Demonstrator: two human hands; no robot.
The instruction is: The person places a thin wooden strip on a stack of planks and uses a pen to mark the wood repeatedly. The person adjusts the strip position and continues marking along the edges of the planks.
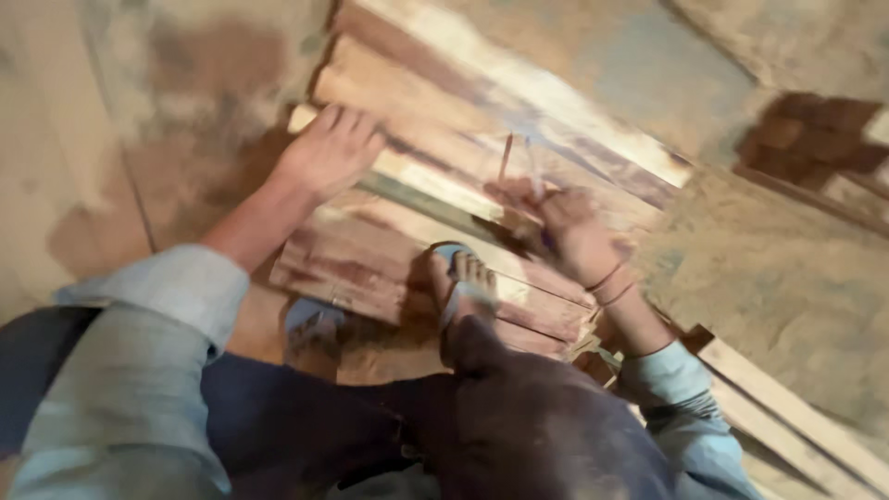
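a dusty floor (pixel 83 139) is seen at the left, stained brown in patches. next, the left hand (pixel 329 148) is laid flat, fingers spread wide and closed on nothing, on a stack of wooden boards (pixel 389 268), at about ten o'clock from the middle of the frame. a pale sleeve (pixel 157 306) is worn on that arm. the boards are stacked with their long axis running from ten o'clock to four o'clock, and their near ends point toward four o'clock. at six o'clock from the stack's middle, a foot in a sandal (pixel 463 287) is pressed down on the top board, toes toward twelve o'clock.

further right, the right hand (pixel 565 222) is rested on the boards at about two o'clock from the foot; it is closed narrowly around a thin stick-like tool, perhaps a pencil (pixel 507 157), which is tilted up toward twelve o'clock. the picture is blurred, so the tool's kind cannot be told for sure. thread bands (pixel 611 287) are worn at the wrist. loose planks (pixel 796 417) are seen at the lower right.

a slip may be judged likely: the stack is uneven, and if weight is shifted off the foot or the flat hand, the top board could slide along its length and the thin tool could be knocked askew or snapped.
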